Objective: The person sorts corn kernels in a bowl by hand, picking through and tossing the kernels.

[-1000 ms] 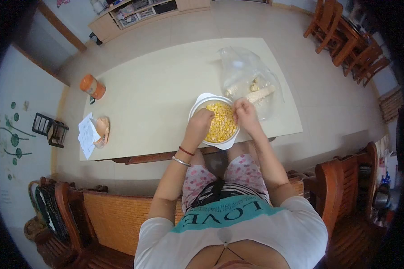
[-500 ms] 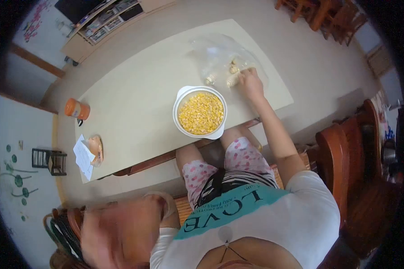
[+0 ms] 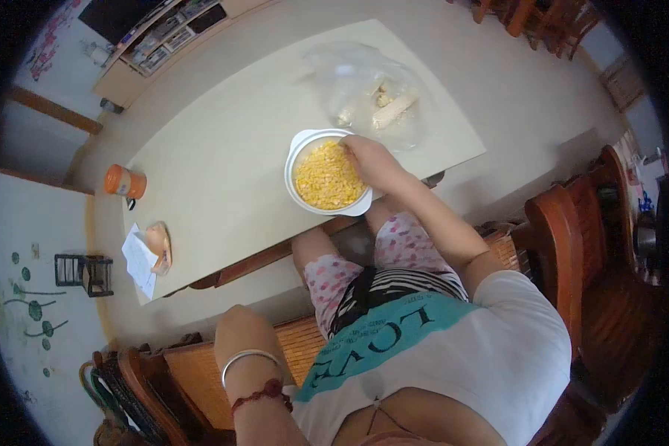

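Observation:
A white bowl [image 3: 291, 189] with two side handles stands near the table's front edge, filled with yellow corn kernels [image 3: 325, 178]. My right hand [image 3: 372, 161] reaches over the bowl's right side. Its fingers are drawn together at the kernels by the far rim; what they hold, if anything, is hidden. Stripped corn cobs [image 3: 394, 110] lie on a clear plastic bag [image 3: 334, 67] beyond the bowl. My left hand [image 3: 244, 331], above a silver bangle and a dark red bracelet, is low over the bench, away from the table. Its fingers do not show.
An orange-lidded jar [image 3: 125, 181] stands at the left end of the pale table [image 3: 223, 134]. White paper [image 3: 137, 256] and a small package [image 3: 158, 245] lie at the near left corner. Wooden chairs [image 3: 554, 253] are close on my right.
My right hand has let go of the cob on the bag and moved left to the bowl. My left hand, blurred before, has shifted right and is now steadier.

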A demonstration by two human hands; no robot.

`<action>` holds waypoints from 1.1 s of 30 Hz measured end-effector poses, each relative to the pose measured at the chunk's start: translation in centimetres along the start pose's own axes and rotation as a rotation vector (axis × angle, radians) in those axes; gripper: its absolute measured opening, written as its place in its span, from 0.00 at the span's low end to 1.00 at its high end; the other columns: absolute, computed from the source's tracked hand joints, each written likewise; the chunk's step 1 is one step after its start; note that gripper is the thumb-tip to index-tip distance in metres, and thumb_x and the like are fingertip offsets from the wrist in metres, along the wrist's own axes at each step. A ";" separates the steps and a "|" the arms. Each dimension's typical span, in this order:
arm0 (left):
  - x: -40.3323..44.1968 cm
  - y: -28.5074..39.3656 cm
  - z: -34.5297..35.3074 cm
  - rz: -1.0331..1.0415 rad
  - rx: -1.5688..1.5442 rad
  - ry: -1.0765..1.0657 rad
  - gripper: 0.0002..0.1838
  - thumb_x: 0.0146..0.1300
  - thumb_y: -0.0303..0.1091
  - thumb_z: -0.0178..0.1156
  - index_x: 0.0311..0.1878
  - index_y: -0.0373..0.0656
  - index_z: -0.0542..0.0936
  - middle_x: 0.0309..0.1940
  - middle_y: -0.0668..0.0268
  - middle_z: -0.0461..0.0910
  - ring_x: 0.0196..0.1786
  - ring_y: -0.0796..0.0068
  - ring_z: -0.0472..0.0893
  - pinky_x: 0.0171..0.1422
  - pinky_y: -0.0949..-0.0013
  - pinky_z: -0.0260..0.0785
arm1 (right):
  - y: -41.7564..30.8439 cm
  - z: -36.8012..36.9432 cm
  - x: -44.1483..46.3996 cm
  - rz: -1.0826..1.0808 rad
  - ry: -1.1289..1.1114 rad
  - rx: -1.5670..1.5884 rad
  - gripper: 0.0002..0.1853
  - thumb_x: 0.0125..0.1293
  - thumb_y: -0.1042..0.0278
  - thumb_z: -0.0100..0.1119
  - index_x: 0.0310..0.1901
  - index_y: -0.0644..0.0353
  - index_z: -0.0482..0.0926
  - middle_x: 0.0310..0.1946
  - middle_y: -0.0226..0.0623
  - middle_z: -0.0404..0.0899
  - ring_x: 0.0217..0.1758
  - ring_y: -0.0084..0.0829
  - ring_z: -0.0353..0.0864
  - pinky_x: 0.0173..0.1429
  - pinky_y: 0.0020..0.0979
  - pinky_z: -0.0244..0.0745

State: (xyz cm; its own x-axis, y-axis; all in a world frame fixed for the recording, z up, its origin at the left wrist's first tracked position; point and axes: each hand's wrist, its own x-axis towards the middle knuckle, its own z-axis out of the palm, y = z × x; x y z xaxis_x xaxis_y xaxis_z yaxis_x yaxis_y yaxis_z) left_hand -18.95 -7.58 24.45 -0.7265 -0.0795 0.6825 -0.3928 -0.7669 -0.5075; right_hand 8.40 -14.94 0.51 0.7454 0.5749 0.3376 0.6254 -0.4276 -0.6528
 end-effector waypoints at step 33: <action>-32.7 -2.4 -7.9 -1.486 0.400 -1.338 0.08 0.62 0.32 0.53 0.36 0.41 0.80 0.32 0.55 0.81 0.38 0.54 0.79 0.44 0.56 0.69 | 0.0 4.4 4.6 0.080 -0.470 -0.409 0.11 0.54 0.74 0.53 0.37 0.68 0.80 0.33 0.52 0.81 0.40 0.45 0.82 0.47 0.39 0.76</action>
State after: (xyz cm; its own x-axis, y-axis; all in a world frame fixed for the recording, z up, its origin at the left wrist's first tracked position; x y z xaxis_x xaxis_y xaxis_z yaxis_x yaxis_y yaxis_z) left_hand 1.30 1.87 -0.75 0.8292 0.4330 0.3536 0.0853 -0.7231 0.6855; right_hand 10.85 -9.24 -0.89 0.6708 0.7353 -0.0966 0.6787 -0.6612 -0.3195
